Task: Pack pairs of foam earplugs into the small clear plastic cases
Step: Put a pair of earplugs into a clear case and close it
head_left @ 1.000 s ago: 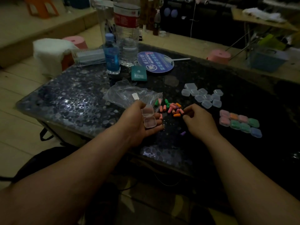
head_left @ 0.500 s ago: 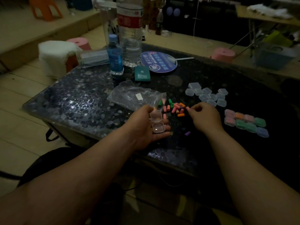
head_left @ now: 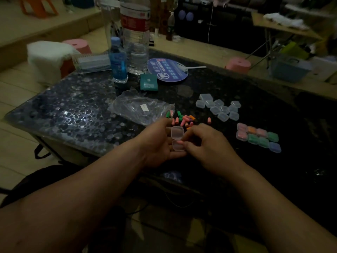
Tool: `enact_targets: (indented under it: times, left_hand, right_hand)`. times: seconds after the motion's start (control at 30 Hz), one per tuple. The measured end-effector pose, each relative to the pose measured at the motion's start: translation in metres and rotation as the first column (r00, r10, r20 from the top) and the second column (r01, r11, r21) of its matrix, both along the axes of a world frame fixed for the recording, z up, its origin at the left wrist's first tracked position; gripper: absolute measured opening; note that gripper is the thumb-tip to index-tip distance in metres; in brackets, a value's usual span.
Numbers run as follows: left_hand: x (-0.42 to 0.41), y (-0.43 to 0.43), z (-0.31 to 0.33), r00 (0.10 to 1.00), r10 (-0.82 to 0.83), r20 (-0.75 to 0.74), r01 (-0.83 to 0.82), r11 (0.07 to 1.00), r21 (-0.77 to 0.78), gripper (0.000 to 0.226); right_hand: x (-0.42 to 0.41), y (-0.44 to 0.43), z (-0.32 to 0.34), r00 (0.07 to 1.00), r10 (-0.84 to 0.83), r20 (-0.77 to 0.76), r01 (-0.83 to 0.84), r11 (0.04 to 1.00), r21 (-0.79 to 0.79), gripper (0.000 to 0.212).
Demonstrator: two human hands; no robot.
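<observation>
My left hand [head_left: 156,143] holds an open clear plastic case [head_left: 177,138] on its fingers, lid flipped up. My right hand [head_left: 206,143] pinches a pink earplug [head_left: 180,142] at the case's lower half. Just beyond the hands lies a loose pile of coloured foam earplugs [head_left: 184,119]. Several empty clear cases [head_left: 218,107] sit to the right of the pile. Several filled cases [head_left: 258,136] with pink, orange, green and purple plugs lie in rows at the far right.
A crumpled clear plastic bag [head_left: 140,108] lies left of the pile. Behind it stand a small blue bottle [head_left: 117,60], a large water bottle [head_left: 135,35], a green box [head_left: 149,82] and a round blue fan [head_left: 167,70]. The dark table edge [head_left: 76,143] runs near my forearms.
My right hand left the earplug pile and came back to the open case with a pink earplug. My left hand kept holding the case.
</observation>
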State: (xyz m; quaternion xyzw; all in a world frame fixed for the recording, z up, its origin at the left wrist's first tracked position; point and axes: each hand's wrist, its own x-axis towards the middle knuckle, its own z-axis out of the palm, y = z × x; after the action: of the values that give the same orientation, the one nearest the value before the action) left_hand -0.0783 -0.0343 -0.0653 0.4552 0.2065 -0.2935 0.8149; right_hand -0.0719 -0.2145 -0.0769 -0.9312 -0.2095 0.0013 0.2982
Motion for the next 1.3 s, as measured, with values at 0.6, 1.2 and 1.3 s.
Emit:
enact_targets:
  times: [0.6,1.2,1.3]
  left_hand:
    - [0.003,0.007,0.001,0.998,0.055,-0.02,-0.055,0.998,0.032,0.047]
    - [0.004,0.003,0.0,0.997,0.064,-0.037,-0.063,0.997,0.048,0.045]
    - [0.003,0.001,0.0,0.998,0.046,-0.032,-0.045,0.998,0.045,0.044]
  right_hand:
    - [0.062,-0.033,-0.039,0.903,-0.429,0.001,0.429,0.903,0.034,0.023]
    - [0.065,-0.025,-0.043,0.854,-0.508,0.11,0.518,0.85,-0.097,0.014]
    - [0.057,-0.031,-0.036,0.837,-0.544,0.062,0.546,0.837,-0.035,0.014]
